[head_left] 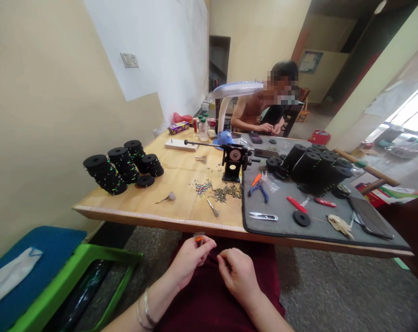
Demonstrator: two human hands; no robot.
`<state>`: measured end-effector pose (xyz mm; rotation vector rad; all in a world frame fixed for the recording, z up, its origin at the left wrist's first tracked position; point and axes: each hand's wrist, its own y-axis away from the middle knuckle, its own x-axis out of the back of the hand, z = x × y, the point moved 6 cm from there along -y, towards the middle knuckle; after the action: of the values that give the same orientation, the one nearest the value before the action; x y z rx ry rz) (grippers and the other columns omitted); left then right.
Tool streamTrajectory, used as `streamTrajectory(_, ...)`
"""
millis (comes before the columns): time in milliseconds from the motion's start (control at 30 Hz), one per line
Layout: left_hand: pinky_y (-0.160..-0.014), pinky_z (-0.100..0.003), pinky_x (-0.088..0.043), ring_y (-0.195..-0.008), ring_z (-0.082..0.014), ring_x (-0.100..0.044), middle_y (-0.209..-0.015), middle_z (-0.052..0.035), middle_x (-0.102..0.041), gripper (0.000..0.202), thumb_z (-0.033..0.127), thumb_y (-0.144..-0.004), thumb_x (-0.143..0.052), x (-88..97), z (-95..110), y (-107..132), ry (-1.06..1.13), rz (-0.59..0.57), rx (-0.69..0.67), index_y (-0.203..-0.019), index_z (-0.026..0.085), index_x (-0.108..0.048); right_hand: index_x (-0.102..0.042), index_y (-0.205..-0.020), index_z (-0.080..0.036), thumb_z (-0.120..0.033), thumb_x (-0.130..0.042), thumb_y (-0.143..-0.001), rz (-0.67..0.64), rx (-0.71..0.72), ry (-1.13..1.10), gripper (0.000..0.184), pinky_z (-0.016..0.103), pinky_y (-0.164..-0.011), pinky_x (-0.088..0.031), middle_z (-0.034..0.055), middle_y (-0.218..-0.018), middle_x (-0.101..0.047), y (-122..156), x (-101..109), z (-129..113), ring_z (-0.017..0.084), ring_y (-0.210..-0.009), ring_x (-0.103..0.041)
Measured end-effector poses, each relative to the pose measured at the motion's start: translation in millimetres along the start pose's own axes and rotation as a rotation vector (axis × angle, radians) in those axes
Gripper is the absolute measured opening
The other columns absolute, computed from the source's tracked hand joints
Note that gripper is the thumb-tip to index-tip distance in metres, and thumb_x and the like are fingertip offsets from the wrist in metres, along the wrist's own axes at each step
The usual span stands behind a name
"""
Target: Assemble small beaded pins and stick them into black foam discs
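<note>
Low in front of the table edge, above a dark red garment, my two hands are close together. My left hand (pixel 191 256) is closed on a small orange piece (pixel 198 239) with a greyish fringe showing at its top; its exact kind I cannot make out. My right hand (pixel 239 273) is curled with thumb and fingertips pinched, a short gap from the left. Anything between its fingers is too small to see. Nearest on the table are a bundle of thin pieces (pixel 213 208), a heap of small metal parts (pixel 226 192) and some coloured beads (pixel 203 186).
Black spools stand at left (pixel 117 161) and at right (pixel 311 161). A black winding device (pixel 234 161) stands mid-table. The grey mat (pixel 229 226) (pixel 285 223) holds thread snips (pixel 263 216), blue-handled pliers (pixel 260 190) and a foam disc (pixel 301 218). Another person (pixel 247 113) sits across, beside a lamp (pixel 238 89).
</note>
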<state>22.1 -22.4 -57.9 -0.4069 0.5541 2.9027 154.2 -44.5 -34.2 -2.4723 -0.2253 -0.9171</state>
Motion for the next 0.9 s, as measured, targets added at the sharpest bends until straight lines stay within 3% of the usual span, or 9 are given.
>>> streamTrajectory(100,-0.044,-0.020,-0.018,-0.044,-0.0048,-0.024,-0.047,0.0085,-0.033,0.031,0.040,-0.068,-0.069,0.5,7.0,-4.0,-0.085,0.034,-0.076,-0.062,0.014,-0.055,-0.064,-0.080,-0.021,-0.024,-0.049,-0.087,-0.011,-0.055,-0.093,0.017,0.027,-0.062,-0.042,0.0057,-0.071,-0.065,-0.8,0.2,6.8,0.017,-0.065,-0.057)
streamTrajectory(200,-0.049,-0.020,-0.030,-0.049,-0.0072,-0.035,-0.050,0.0051,-0.044,0.028,0.038,-0.070,-0.068,3.3,14.9,-2.8,-0.164,0.087,-0.170,-0.060,0.014,-0.058,-0.064,-0.090,-0.021,-0.028,-0.054,-0.085,-0.022,-0.168,-0.215,0.013,0.028,-0.066,-0.045,0.0059,-0.078,-0.067,-3.6,1.7,15.1,0.019,-0.070,-0.061)
streamTrajectory(400,-0.065,-0.025,-0.042,-0.063,-0.0148,-0.053,-0.063,-0.0025,-0.062,0.025,0.037,-0.072,-0.066,0.5,23.9,3.1,-0.304,0.111,-0.289,-0.062,0.015,-0.063,-0.058,-0.106,-0.021,-0.032,-0.058,-0.083,-0.092,-0.344,-0.636,0.026,0.031,-0.073,-0.050,0.0085,-0.099,-0.067,-13.7,-8.6,13.0,0.021,-0.088,-0.063)
streamTrajectory(467,-0.061,-0.024,-0.043,-0.060,-0.0150,-0.055,-0.061,-0.0025,-0.063,0.024,0.037,-0.072,-0.065,-0.5,24.2,4.2,-0.339,0.125,-0.296,-0.063,0.015,-0.063,-0.058,-0.100,-0.020,-0.037,-0.060,-0.080,-0.128,-0.405,-0.809,0.026,0.029,-0.068,-0.050,0.0069,-0.094,-0.067,-16.7,-18.0,11.5,0.019,-0.082,-0.063)
streamTrajectory(567,-0.054,-0.023,-0.041,-0.054,-0.0142,-0.054,-0.056,-0.0018,-0.062,0.024,0.037,-0.074,-0.062,-2.4,24.4,5.1,-0.393,0.117,-0.311,-0.064,0.015,-0.063,-0.055,-0.089,-0.017,-0.047,-0.064,-0.074,-0.186,-0.522,-0.978,0.035,0.024,-0.052,-0.046,0.0010,-0.068,-0.064,-18.7,-31.5,14.0,0.013,-0.057,-0.058)
streamTrajectory(667,-0.056,-0.023,-0.041,-0.055,-0.0146,-0.055,-0.056,-0.0023,-0.063,0.024,0.036,-0.076,-0.060,-4.5,25.9,5.0,-0.459,0.068,-0.337,-0.064,0.016,-0.063,-0.053,-0.084,-0.016,-0.050,-0.065,-0.072,-0.221,-0.590,-0.965,0.038,0.019,-0.042,-0.034,-0.0053,-0.049,-0.055,-18.6,-36.2,19.5,0.008,-0.039,-0.045)
streamTrajectory(800,-0.058,-0.024,-0.039,-0.058,-0.0153,-0.054,-0.062,-0.0029,-0.063,0.025,0.037,-0.078,-0.058,-0.8,36.6,0.3,-0.631,0.032,-0.377,-0.067,0.016,-0.064,-0.050,-0.068,-0.017,-0.044,-0.067,-0.070,-0.193,-0.599,-0.860,0.032,0.019,-0.041,-0.024,-0.0070,-0.043,-0.050,-17.7,-32.5,25.8,0.005,-0.037,-0.036)
streamTrajectory(900,-0.056,-0.025,-0.036,-0.054,-0.0152,-0.051,-0.060,-0.0010,-0.059,0.020,0.037,-0.079,-0.056,12.6,59.4,-10.8,-0.908,0.121,-0.462,-0.078,0.019,-0.064,-0.046,-0.064,-0.018,-0.042,-0.067,-0.070,-0.105,-0.629,-0.911,0.032,0.019,-0.040,-0.020,-0.0093,-0.040,-0.044,-15.4,-30.1,30.9,0.005,-0.036,-0.030)
